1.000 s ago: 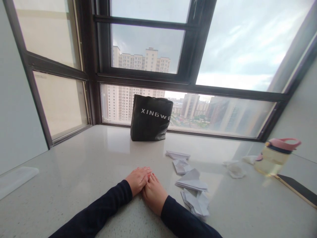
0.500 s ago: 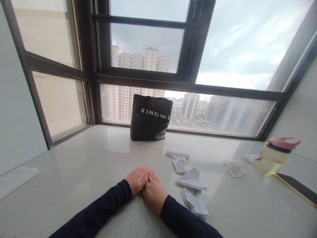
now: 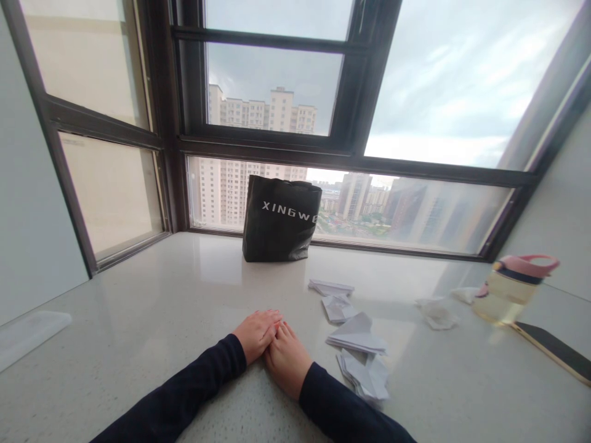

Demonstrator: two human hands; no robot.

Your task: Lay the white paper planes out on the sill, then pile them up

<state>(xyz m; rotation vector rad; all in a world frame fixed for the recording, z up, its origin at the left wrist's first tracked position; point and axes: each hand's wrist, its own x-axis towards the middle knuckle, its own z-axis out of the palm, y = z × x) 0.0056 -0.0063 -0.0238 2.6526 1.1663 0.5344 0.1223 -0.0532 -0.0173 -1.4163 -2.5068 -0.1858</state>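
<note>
My left hand and my right hand rest together on the pale speckled stone sill. The left fingers lie stretched over the fingertips of the right, which are partly hidden. I see no object in either hand. To the right of my right hand, several folded white papers run in a rough line: a narrow strip, a small folded piece, a larger pointed fold and, closest to my sleeve, a stack of folded paper.
Against the window stands a black bag lettered "XINGWE". On the right are crumpled tissue, a bottle with a pink lid and a dark phone-like slab. A whitish translucent flat item lies at the left edge.
</note>
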